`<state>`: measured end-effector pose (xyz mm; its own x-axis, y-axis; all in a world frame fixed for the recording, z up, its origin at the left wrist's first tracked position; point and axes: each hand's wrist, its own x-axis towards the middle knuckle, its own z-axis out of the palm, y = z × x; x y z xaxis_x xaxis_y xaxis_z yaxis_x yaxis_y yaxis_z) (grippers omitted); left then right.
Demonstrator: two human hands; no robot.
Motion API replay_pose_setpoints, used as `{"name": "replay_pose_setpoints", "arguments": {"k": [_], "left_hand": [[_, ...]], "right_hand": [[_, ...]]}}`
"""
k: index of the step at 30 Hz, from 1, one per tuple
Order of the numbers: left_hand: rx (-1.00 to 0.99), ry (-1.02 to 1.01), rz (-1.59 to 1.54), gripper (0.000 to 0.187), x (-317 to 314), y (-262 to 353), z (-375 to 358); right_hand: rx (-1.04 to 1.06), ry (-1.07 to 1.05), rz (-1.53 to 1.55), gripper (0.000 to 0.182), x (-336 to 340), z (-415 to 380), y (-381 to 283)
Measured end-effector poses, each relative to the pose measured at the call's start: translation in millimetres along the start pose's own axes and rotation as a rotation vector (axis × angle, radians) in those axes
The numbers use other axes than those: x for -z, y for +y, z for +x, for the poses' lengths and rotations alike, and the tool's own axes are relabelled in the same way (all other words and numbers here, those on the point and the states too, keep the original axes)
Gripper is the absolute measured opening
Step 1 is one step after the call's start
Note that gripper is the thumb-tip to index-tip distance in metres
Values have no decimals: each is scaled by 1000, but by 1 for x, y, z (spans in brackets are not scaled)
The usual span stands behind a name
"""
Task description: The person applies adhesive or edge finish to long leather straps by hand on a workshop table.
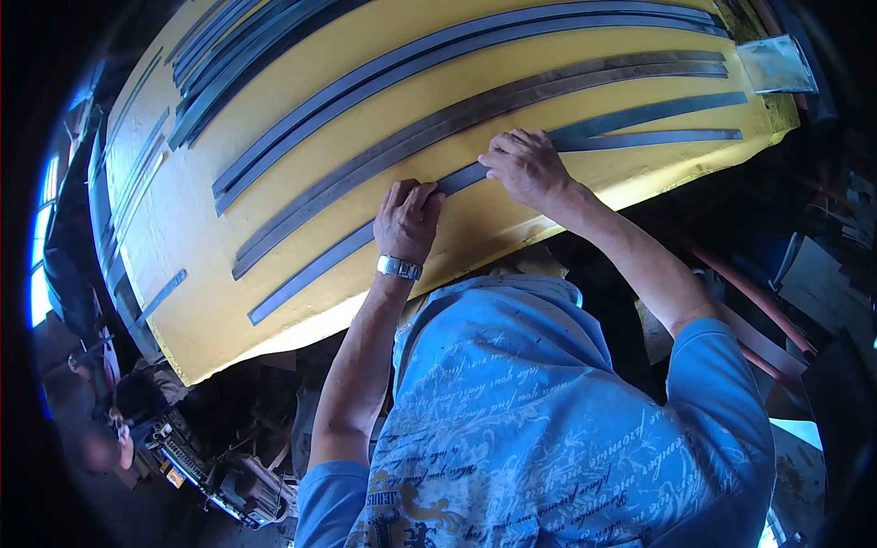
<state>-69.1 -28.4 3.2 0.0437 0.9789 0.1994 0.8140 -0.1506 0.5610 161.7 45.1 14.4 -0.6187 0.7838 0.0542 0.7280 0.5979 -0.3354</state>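
Observation:
Long flat strips lie on a yellow table. My left hand [407, 219], with a metal watch on its wrist, has its fingers curled over the nearest blue-grey strip [320, 264]. Farther right, my right hand [527, 167] bends its fingers onto the same line of strip, where a second strip [653, 111] fans out from it. Between the hands a short stretch of the strip shows. Beyond them lie a pair of brownish strips [402, 143] and a pair of blue-grey strips [365, 79]. My fingertips are partly hidden.
The yellow table [206, 333] has more dark strips [247, 59] stacked at its far left and a short strip [163, 294] at the left edge. A clear packet [776, 65] lies at the right end. Machinery [247, 489] and a person [100, 445] are at lower left.

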Motion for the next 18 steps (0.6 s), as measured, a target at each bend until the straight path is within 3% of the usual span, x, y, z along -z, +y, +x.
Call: {"name": "replay_pose_setpoints", "arguments": {"k": [10, 13, 15, 18], "left_hand": [[11, -38, 33, 21, 0, 1, -1], [-61, -55, 33, 25, 2, 4, -1], [-167, -127, 200, 29, 1, 7, -2], [-160, -157, 172, 29, 4, 15, 0]], "right_hand": [[-3, -24, -19, 22, 0, 1, -1], [-9, -37, -25, 23, 0, 2, -2], [-10, -25, -25, 22, -2, 1, -2], [-6, -8, -21, 20, -3, 2, 0]]}}
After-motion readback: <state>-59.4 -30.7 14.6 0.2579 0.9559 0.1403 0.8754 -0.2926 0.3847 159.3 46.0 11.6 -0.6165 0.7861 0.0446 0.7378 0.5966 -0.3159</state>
